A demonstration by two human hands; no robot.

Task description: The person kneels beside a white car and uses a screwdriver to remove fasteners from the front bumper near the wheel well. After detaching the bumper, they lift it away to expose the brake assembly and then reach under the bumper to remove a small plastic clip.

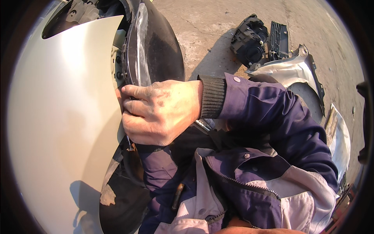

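One bare right hand (161, 111) shows, back upward, at the edge of a pale car body panel (66, 113) that curves down the left side of the view. Its fingers (135, 108) are bent in toward the gap beside that edge; the hand itself covers whatever lies under them, so I cannot tell whether they are grasping something. A left sleeve (157, 167) rises from below and disappears behind the right hand, which hides the left hand; I cannot tell how those fingers stand.

Just beyond the knuckles, a curved black part (165, 46) with a glossy strip (142, 46) along its near side stands next to the panel. A small thin metal piece (129, 142) shows just below the fingers, near the panel edge. A dark slim object (178, 196) is on the jacket (249, 179), which is dark purple with pale sections.

On the concrete ground (206, 23), well apart from the hand, are a black headlight assembly (250, 42), a slatted black grille (278, 39) beside it, and a silver fender (286, 69) nearer the sleeve. Another pale panel (342, 144) lies at far right, partly behind the right arm.
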